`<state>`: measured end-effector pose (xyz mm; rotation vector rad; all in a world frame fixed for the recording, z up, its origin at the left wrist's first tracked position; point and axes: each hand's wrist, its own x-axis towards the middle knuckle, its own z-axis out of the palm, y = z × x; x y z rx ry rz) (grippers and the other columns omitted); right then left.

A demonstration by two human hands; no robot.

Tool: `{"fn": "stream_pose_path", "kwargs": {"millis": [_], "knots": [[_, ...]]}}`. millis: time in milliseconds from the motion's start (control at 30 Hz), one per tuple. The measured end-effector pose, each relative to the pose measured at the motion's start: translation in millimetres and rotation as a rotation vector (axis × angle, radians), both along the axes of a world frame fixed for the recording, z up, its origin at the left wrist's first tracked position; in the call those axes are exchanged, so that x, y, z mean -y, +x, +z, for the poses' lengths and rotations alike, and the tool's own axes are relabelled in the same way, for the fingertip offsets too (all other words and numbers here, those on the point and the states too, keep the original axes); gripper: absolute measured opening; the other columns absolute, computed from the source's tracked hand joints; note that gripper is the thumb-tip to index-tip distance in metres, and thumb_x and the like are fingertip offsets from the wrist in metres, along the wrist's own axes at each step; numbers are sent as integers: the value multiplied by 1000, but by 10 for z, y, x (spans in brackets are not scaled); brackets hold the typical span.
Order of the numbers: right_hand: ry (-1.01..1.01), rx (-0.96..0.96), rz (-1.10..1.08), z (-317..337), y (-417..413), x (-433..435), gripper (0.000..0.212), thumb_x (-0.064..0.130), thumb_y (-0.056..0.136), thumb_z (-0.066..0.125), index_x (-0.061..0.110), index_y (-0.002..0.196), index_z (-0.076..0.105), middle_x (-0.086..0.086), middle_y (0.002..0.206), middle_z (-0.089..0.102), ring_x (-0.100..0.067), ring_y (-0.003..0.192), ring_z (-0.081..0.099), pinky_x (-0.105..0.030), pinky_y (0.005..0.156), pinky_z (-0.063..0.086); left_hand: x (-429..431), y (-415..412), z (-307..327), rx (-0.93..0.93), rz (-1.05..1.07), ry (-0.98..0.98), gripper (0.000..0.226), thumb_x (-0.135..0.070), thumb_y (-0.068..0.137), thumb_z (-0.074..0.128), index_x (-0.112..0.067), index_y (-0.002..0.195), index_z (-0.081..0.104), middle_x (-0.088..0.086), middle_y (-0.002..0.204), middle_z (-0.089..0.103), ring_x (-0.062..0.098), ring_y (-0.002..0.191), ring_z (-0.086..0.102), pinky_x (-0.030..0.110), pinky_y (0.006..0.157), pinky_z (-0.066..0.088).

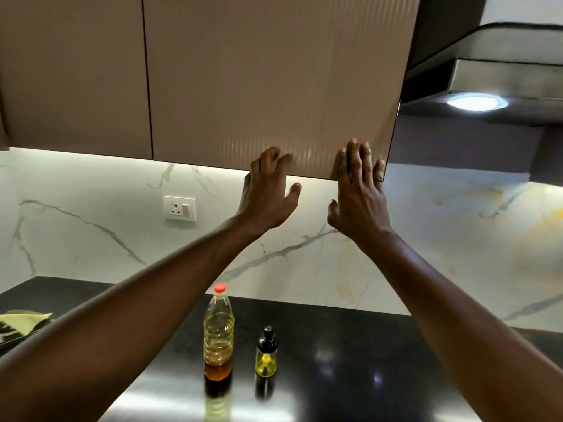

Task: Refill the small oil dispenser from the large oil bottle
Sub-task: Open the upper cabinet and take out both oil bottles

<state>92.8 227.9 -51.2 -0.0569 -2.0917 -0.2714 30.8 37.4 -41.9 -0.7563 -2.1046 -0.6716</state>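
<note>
reaching up to the wall cabinet door [274, 86], both hands are away from the oil. the left hand [268, 190] has its fingers loosely bent, tips on the door face just above its lower edge, gripping nothing. the right hand [359, 190] lies flat on the door near its lower right corner, fingers straight and spread, holding nothing. whether the door is closed or slightly ajar cannot be told.

the large oil bottle [218, 336] stands upright on the black countertop [365, 345] between the 2 forearms, red cap [220, 288] on, mostly full of pale oil with a darker band at the bottom. the small oil dispenser [266, 357] stands just beside it to the right, not touching, black pump top [268, 332] on, a little yellow oil low inside.

the refill looks not yet begun; this seems a side step at the cabinet. the next move calls for bringing the hands down, unscrewing the dispenser's pump top and taking the red cap off the bottle before any pour. the dispenser's neck looks narrow, so a slow, well-aimed tilt will be needed.
</note>
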Motion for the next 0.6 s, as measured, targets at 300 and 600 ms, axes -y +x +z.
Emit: {"fn": "stream_pose_path", "kwargs": {"millis": [300,600], "knots": [[-82,66,30,-95,-448,-188,111,18,81,72,1,165,2,-24,173,-5,-47,159,-7,-64,128,8,-89,-433,-218,-100,94,-195,75,-40,92,65,-12,155,35,15,169,16,36,151,25,53,118,35],[-126,48,28,-103,-477,-143,109,21,81,72,1,166,5,-24,173,-3,-46,160,-6,-65,127,8,-30,-462,-238,-147,84,-205,77,-42,91,66,-14,156,35,14,169,20,35,152,27,52,118,35]]}}
